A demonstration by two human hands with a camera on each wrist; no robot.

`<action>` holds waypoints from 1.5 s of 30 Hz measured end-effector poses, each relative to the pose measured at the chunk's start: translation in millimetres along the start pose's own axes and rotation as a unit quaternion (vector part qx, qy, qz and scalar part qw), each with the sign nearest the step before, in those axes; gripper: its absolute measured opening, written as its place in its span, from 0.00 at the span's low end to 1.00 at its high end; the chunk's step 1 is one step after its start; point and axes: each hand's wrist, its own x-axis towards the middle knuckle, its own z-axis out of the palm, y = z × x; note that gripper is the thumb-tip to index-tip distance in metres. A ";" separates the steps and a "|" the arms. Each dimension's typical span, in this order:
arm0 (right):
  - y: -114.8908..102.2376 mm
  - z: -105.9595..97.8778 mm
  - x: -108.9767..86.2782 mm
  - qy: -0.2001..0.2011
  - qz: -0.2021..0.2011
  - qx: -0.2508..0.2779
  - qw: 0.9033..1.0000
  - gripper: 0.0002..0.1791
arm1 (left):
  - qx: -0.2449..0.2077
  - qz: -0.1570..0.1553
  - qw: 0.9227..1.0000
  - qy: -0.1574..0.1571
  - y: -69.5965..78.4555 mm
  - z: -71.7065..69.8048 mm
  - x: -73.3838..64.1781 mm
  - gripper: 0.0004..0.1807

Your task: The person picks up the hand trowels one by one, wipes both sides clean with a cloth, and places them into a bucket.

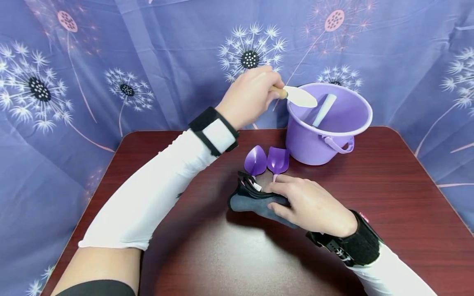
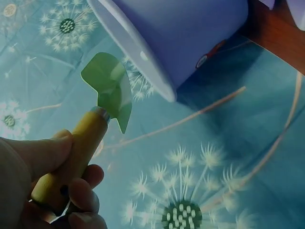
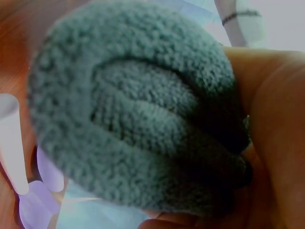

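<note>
My left hand (image 1: 255,90) grips the wooden handle of a small garden trowel (image 1: 301,97) beside the near-left rim of a purple bucket (image 1: 314,146). The trowel's blade looks white in the head view and pale green in the left wrist view, where thumb and fingers wrap the handle (image 2: 81,152). Over the table, my right hand (image 1: 311,201) holds a folded grey fuzzy cloth item (image 1: 255,204) with black edging and a black cord. The right wrist view shows its rolled end (image 3: 143,105) close up. Its exact kind is unclear.
Two purple toy shovels, one with a rounded blade (image 1: 255,160) and one squared (image 1: 278,159), lie just beyond the cloth, handles partly hidden. A pale stick-like handle (image 1: 325,110) leans inside the bucket. Behind the brown table (image 1: 392,197) hangs a blue dandelion-print curtain (image 1: 177,49).
</note>
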 end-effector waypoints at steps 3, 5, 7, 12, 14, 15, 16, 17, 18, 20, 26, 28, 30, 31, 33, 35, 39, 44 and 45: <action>0.7 0.0 -0.7 -0.003 -0.002 0.003 1.000 0.13 | -0.001 -0.012 0.999 -0.042 4.1 13.1 19.5 0.13; 0.7 -0.2 -1.1 -0.005 -0.002 0.001 1.000 0.12 | 0.000 -0.018 0.998 -0.067 7.1 21.5 29.7 0.13; 0.7 -0.4 -1.6 -0.008 -0.001 -0.001 1.000 0.11 | -0.002 -0.024 0.996 -0.086 9.8 29.4 36.7 0.12; 0.7 -2.1 -2.4 -0.014 0.002 0.002 1.000 0.12 | -0.002 -0.037 0.993 -0.112 13.6 47.5 46.0 0.12; 0.7 -2.9 -2.2 -0.018 0.003 0.002 1.000 0.12 | -0.003 -0.044 0.992 -0.119 14.1 53.2 48.8 0.13; 0.7 -3.1 -2.2 -0.019 0.003 0.002 1.000 0.12 | -0.003 -0.046 0.992 -0.122 14.1 55.6 50.3 0.14; 0.6 -2.9 -1.9 -0.020 0.003 0.002 1.000 0.12 | -0.004 -0.049 0.991 -0.124 14.1 56.7 51.2 0.14; 0.2 -2.8 -1.6 -0.020 0.003 0.001 1.000 0.12 | -0.005 -0.051 0.991 -0.126 13.9 57.4 52.1 0.14; -0.1 -2.7 -1.5 -0.020 0.003 0.000 1.000 0.12 | -0.005 -0.053 0.990 -0.128 13.8 57.6 53.0 0.15; -0.4 -2.5 -1.5 -0.021 0.004 -0.002 1.000 0.12 | -0.006 -0.056 0.990 -0.132 13.9 56.8 54.4 0.15; 0.1 -2.2 -2.1 -0.021 0.003 0.002 1.000 0.12 | -0.018 -0.061 0.988 -0.144 16.3 54.1 59.3 0.15; 0.1 -2.2 -2.2 -0.022 0.003 0.003 1.000 0.12 | -0.019 -0.059 0.987 -0.145 18.2 55.2 61.1 0.14; -0.1 -2.3 -2.5 -0.022 0.002 0.004 1.000 0.12 | -0.018 -0.058 0.988 -0.144 19.8 57.6 62.9 0.12; -0.2 -2.3 -2.6 -0.021 0.001 0.004 1.000 0.12 | -0.015 -0.059 0.988 -0.144 20.5 59.0 63.6 0.11; -0.3 -1.9 -2.8 -0.020 0.001 0.003 1.000 0.12 | -0.007 -0.062 0.988 -0.143 21.5 62.2 64.7 0.10; -0.4 -1.7 -3.1 -0.019 0.002 0.001 1.000 0.12 | 0.000 -0.066 0.987 -0.144 21.7 65.7 65.6 0.10; -0.1 -1.3 -3.3 -0.019 0.004 -0.001 1.000 0.12 | 0.008 -0.073 0.985 -0.154 20.7 71.9 67.3 0.12; 1.1 -2.2 -3.5 -0.020 0.004 0.001 1.000 0.12 | 0.022 -0.065 0.986 -0.152 15.4 76.4 66.7 0.15; 1.3 -2.4 -3.7 -0.020 0.004 0.001 1.000 0.12 | 0.022 -0.063 0.987 -0.148 14.0 76.6 65.9 0.16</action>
